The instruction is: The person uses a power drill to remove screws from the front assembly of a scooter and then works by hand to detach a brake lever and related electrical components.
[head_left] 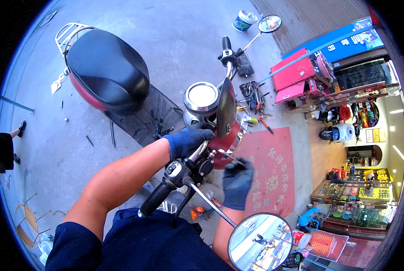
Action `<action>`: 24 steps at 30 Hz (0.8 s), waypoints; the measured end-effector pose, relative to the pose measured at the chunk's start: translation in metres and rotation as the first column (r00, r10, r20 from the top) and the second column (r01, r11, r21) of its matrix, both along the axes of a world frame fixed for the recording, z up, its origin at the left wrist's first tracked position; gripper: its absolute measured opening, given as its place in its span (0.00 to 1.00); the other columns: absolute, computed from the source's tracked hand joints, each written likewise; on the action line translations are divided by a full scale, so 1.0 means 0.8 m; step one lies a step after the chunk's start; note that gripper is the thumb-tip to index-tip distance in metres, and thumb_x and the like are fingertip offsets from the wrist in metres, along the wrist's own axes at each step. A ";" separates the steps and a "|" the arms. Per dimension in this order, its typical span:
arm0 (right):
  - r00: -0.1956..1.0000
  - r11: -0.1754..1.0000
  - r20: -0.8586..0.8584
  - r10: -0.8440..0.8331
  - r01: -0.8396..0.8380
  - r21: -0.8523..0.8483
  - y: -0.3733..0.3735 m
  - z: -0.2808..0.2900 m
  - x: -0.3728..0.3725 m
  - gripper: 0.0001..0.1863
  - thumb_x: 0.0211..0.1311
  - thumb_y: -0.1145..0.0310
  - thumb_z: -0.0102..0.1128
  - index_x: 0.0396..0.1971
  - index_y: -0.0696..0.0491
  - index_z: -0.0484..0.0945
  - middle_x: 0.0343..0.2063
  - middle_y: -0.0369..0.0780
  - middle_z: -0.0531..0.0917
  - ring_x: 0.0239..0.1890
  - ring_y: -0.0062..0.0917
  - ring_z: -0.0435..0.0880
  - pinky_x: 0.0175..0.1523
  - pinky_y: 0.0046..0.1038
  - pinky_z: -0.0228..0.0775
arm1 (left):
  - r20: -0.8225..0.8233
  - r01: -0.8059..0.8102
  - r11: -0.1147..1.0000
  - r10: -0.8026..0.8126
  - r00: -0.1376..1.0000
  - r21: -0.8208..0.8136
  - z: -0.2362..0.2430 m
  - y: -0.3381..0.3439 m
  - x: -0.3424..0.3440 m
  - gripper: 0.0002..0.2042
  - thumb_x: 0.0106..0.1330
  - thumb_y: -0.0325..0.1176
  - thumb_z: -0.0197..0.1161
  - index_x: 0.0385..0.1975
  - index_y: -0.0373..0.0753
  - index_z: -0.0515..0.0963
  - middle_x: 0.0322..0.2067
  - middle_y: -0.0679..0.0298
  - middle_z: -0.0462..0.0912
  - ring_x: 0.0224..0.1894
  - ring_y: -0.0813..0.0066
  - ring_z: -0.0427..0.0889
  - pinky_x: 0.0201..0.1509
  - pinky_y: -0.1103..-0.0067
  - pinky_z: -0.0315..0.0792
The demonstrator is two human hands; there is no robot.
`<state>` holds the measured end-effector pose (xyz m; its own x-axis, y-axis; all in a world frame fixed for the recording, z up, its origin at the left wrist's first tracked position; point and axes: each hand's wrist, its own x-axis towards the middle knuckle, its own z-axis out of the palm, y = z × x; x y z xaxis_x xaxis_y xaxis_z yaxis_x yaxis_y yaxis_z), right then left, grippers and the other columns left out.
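Note:
A red electric scooter's front end stands before me, with a round chrome-ringed gauge (202, 95) and a dark curved front shield (226, 108). My left hand (190, 138), in a blue knitted glove, reaches over the chrome handlebar (196, 152) to the gap below the gauge; its fingertips are hidden there. On the near side of the red front panel (224, 147), my right hand (238, 183), also gloved, is closed round a thin silver tool (228, 156), whose exact kind is unclear. The tool's tip points toward the panel. A black handgrip (157, 197) lies below my left wrist.
The scooter's black seat (109, 67) is at left. A round mirror (260, 241) juts out near my right forearm. Scattered tools (255, 97) lie beside an open red toolbox (297, 74); a red mat (272, 171) covers ground at right. Another person's leg (5, 151) shows far left.

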<state>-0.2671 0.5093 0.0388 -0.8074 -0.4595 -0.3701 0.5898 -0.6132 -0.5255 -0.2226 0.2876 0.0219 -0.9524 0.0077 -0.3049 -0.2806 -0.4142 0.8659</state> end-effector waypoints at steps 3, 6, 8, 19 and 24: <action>0.985 0.999 0.174 0.020 -0.014 -0.040 -0.020 -0.040 0.011 0.15 0.66 0.64 0.43 0.35 0.59 0.76 0.26 0.40 0.80 0.26 0.26 0.79 0.35 0.29 0.77 | 0.012 -0.107 0.978 0.107 0.994 0.179 0.015 0.011 0.003 0.13 0.60 0.33 0.54 0.41 0.34 0.74 0.34 0.61 0.76 0.36 0.75 0.73 0.43 0.78 0.69; 0.979 0.998 0.197 0.047 -0.053 0.026 -0.030 -0.060 0.016 0.13 0.65 0.66 0.44 0.36 0.58 0.76 0.26 0.40 0.80 0.27 0.24 0.79 0.36 0.29 0.77 | 0.041 -0.091 0.990 0.087 0.995 0.107 0.017 0.006 0.004 0.14 0.59 0.33 0.55 0.43 0.33 0.74 0.35 0.61 0.76 0.37 0.75 0.73 0.44 0.77 0.69; 0.994 0.986 0.097 0.059 -0.073 0.149 -0.034 -0.060 0.025 0.12 0.65 0.67 0.44 0.37 0.57 0.76 0.26 0.40 0.80 0.27 0.24 0.80 0.37 0.28 0.77 | 0.064 -0.056 0.998 0.057 0.996 -0.016 0.015 0.002 0.003 0.16 0.59 0.34 0.55 0.44 0.33 0.74 0.37 0.60 0.76 0.39 0.74 0.73 0.46 0.77 0.69; 0.962 0.997 0.272 0.032 -0.048 0.054 -0.023 -0.040 0.023 0.12 0.66 0.66 0.42 0.36 0.56 0.75 0.26 0.39 0.80 0.27 0.25 0.80 0.37 0.27 0.76 | -0.027 -0.114 0.990 0.112 0.993 -0.084 -0.014 0.009 -0.007 0.19 0.57 0.34 0.54 0.47 0.31 0.73 0.40 0.56 0.77 0.41 0.72 0.73 0.48 0.77 0.68; 0.972 0.992 0.231 -0.051 0.023 0.121 -0.018 -0.040 0.029 0.13 0.67 0.64 0.43 0.34 0.55 0.75 0.25 0.39 0.81 0.26 0.25 0.80 0.35 0.27 0.76 | -0.025 -0.115 0.993 0.115 0.993 -0.018 -0.032 0.011 -0.010 0.19 0.57 0.34 0.54 0.46 0.31 0.73 0.41 0.56 0.76 0.43 0.72 0.73 0.49 0.76 0.68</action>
